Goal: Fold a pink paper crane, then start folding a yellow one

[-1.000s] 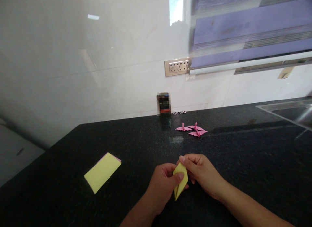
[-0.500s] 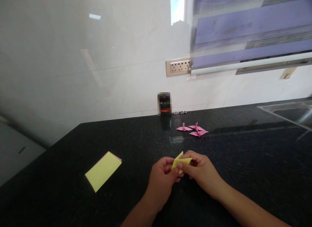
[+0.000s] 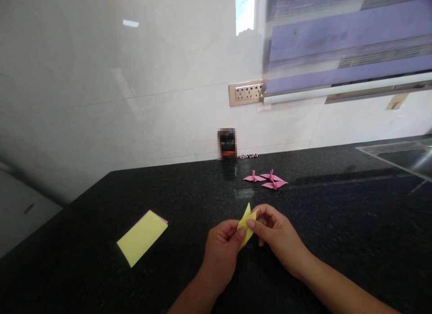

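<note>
A small piece of folded yellow paper (image 3: 248, 223) is held between my two hands above the dark counter, its pointed tips upward. My left hand (image 3: 221, 251) pinches its lower left side, thumb on the near face. On the right side, my right hand (image 3: 278, 235) grips the paper between thumb and index finger. Just beyond the hands, three pink paper cranes (image 3: 274, 184) sit close together on the counter. Off to the left lies a stack of yellow paper (image 3: 141, 238), with a pink edge showing beneath it.
The black speckled counter (image 3: 189, 192) runs back to a pale tiled wall (image 3: 168, 120). A blurred-out dark box (image 3: 227, 144) stands against the wall beside a small beaded strand (image 3: 249, 156). At the far right is a sink edge (image 3: 388, 163); sockets (image 3: 248, 93) are above.
The folded paper's right flap has swung upward and left, so its two points now stand closer together. My right fingers have shifted with the flap, while the cranes and stack stay put.
</note>
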A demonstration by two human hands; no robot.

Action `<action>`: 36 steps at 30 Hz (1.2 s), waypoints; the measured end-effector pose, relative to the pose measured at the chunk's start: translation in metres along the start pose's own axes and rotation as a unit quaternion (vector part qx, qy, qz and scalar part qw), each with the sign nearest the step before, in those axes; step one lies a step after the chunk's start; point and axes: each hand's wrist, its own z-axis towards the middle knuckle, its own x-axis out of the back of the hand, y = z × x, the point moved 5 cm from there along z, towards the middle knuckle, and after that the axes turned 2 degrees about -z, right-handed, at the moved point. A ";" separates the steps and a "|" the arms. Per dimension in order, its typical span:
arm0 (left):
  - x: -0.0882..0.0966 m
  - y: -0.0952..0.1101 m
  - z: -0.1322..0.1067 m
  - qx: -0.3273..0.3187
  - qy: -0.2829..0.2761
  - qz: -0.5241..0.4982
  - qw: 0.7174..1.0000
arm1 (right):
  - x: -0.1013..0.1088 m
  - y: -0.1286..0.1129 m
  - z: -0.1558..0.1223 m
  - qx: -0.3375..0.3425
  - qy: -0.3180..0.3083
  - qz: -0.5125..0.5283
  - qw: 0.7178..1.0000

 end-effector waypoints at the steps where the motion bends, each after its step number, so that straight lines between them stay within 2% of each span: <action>1: -0.001 0.000 0.000 0.005 -0.005 -0.007 1.000 | 0.000 0.001 0.000 -0.008 0.003 0.017 1.000; 6: -0.001 0.005 -0.001 0.011 0.009 -0.028 0.999 | -0.002 0.000 -0.001 -0.008 -0.010 0.001 1.000; 12: 0.005 0.009 -0.001 0.000 0.052 0.024 0.998 | -0.004 -0.003 -0.001 -0.009 -0.029 -0.043 0.999; 24: 0.005 0.008 -0.002 0.010 0.057 0.044 0.997 | -0.007 -0.008 -0.004 -0.014 -0.046 -0.009 0.999; 28: 0.003 0.008 -0.002 0.028 0.041 0.034 0.998 | -0.006 -0.006 -0.003 -0.024 -0.044 -0.015 0.999; 34: -0.007 0.003 -0.003 0.070 -0.050 -0.013 0.996 | 0.000 -0.009 -0.003 -0.001 -0.001 -0.045 0.999; 36: -0.009 -0.001 -0.004 0.091 -0.061 -0.019 0.994 | -0.001 -0.010 -0.003 -0.007 -0.002 -0.038 0.999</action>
